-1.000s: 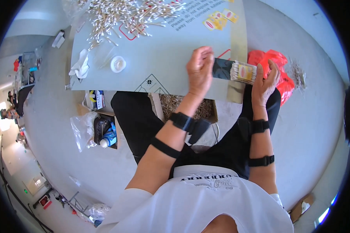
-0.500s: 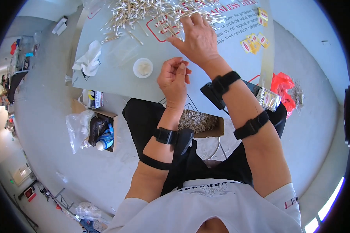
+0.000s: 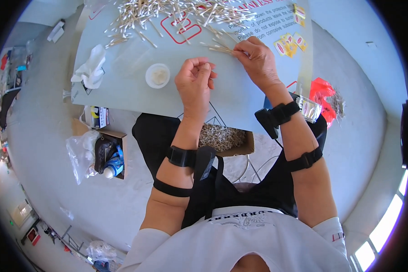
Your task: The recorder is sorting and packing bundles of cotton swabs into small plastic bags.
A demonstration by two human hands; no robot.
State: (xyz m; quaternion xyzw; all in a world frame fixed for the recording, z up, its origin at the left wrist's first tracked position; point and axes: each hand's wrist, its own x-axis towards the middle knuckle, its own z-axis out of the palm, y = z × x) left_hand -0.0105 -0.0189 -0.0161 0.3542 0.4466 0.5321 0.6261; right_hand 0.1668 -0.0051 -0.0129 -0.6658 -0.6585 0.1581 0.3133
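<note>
Cotton swabs (image 3: pixel 177 11) are being picked at along the near edge of the big pile scattered across the far side of the worktop (image 3: pixel 122 81), with the right hand (image 3: pixel 257 59) pinched onto a few. The left hand (image 3: pixel 194 81) is being held loosely curled just above the surface, and whether anything's in it can't be told. Pretty easily, loose ones could get swept off the edge by a forearm.

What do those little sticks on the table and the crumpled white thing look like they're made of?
The sticks: probably cotton swabs, pale matte wood or paper stems with whitish tips. The crumpled white thing: likely soft tissue or cloth, judging by its limp folds.
</note>
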